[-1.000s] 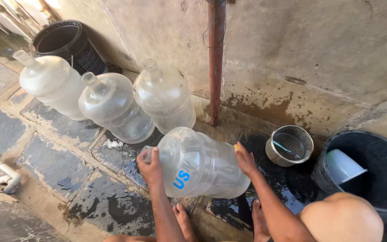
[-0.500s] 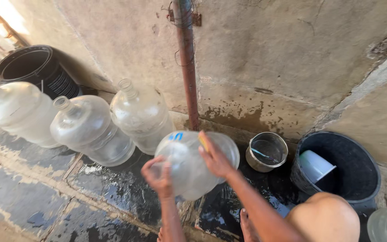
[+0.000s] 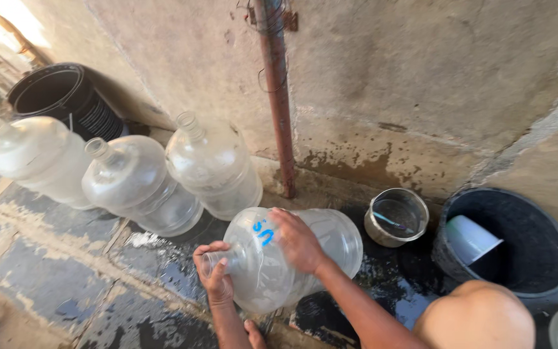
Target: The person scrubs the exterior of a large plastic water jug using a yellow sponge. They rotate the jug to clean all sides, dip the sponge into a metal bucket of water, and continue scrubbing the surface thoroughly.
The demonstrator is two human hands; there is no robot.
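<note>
Clear plastic jug (image 3: 292, 258) lies tipped on its side on the wet stone floor (image 3: 46, 271), low in the middle of the view, directly ahead of the person. Its long axis runs from the neck at lower left to the base at upper right, towards the rusty pipe (image 3: 278, 116) and the wall (image 3: 421, 77).

The left hand (image 3: 216, 274) is clenched round the neck, fingers wrapped over the mouth end, so whether the mouth is capped or open cannot be seen. The right hand (image 3: 298, 240) lies spread on the upper shoulder of the jug, palm down, beside a blue mark on the plastic; it presses or steadies rather than grips. Both hands are on the jug, the left at the narrow end nearer the body, the right farther up towards the wide part.

Three more jugs (image 3: 137, 184) stand tilted in a row to the left, close together, the nearest one just beside the held jug, though whether they touch is hard to tell. A black tub (image 3: 66, 97) stands behind them by the wall. To the right sit a small metal pot (image 3: 395, 216) and a black bucket (image 3: 537, 258) with a pale scoop (image 3: 469, 238) inside.

A bare knee covers the bucket's near rim; the jug's underside and any water inside it are hard to make out.
</note>
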